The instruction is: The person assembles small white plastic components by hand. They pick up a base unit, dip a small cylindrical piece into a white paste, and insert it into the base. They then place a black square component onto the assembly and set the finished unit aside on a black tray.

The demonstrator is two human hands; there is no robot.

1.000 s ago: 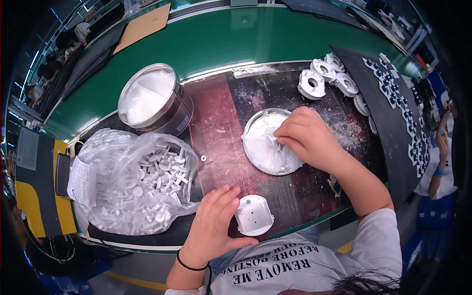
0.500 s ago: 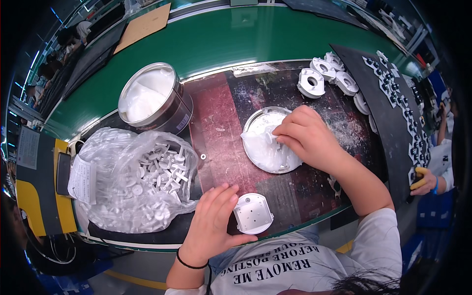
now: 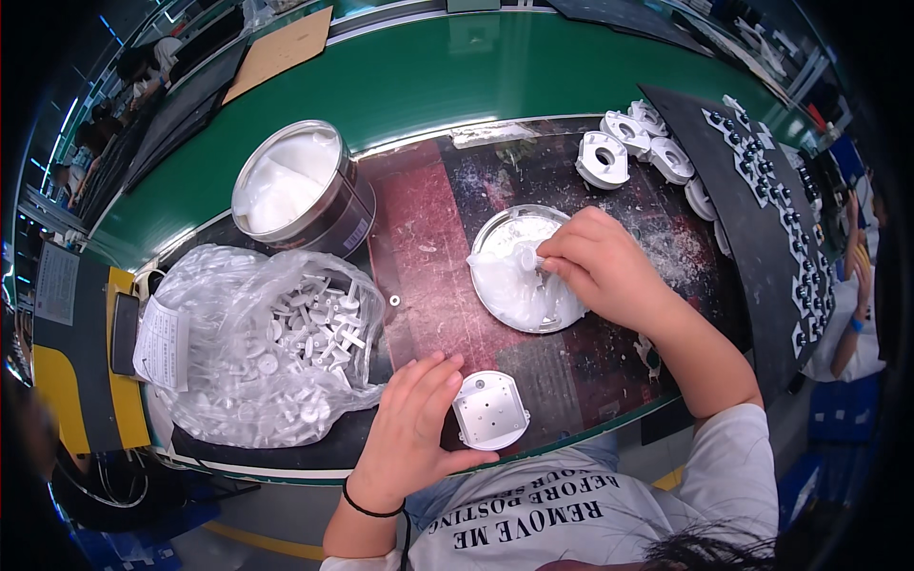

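A small, rounded-square grey metal plate [image 3: 489, 410] with a few tiny holes in its face is held flat near the front edge of the dark, stained work mat [image 3: 428, 247]. It is steadied by the left hand [image 3: 411, 428], whose fingers are curled along the plate's left side and whose thumb is pressed under its lower edge.

The right hand [image 3: 609, 271] is closed in a pinch on a small white part [image 3: 526, 257], which is held over a shallow round metal dish [image 3: 526, 269] smeared with white paste. The dish lies on the mat, just beyond the plate and apart from it. Whether the part is dipped into the paste cannot be told.

To the left, a crumpled clear plastic bag [image 3: 257, 347] filled with small white plastic pieces is seen just beside the left hand. Behind the bag, a round metal tin [image 3: 297, 195] of white paste is set at the mat's far left corner. A cluster of white ring-shaped plastic housings [image 3: 633, 147] is gathered at the far right, next to a black foam tray [image 3: 762, 209] lined with small white parts. A green conveyor surface [image 3: 457, 76] runs behind the mat.
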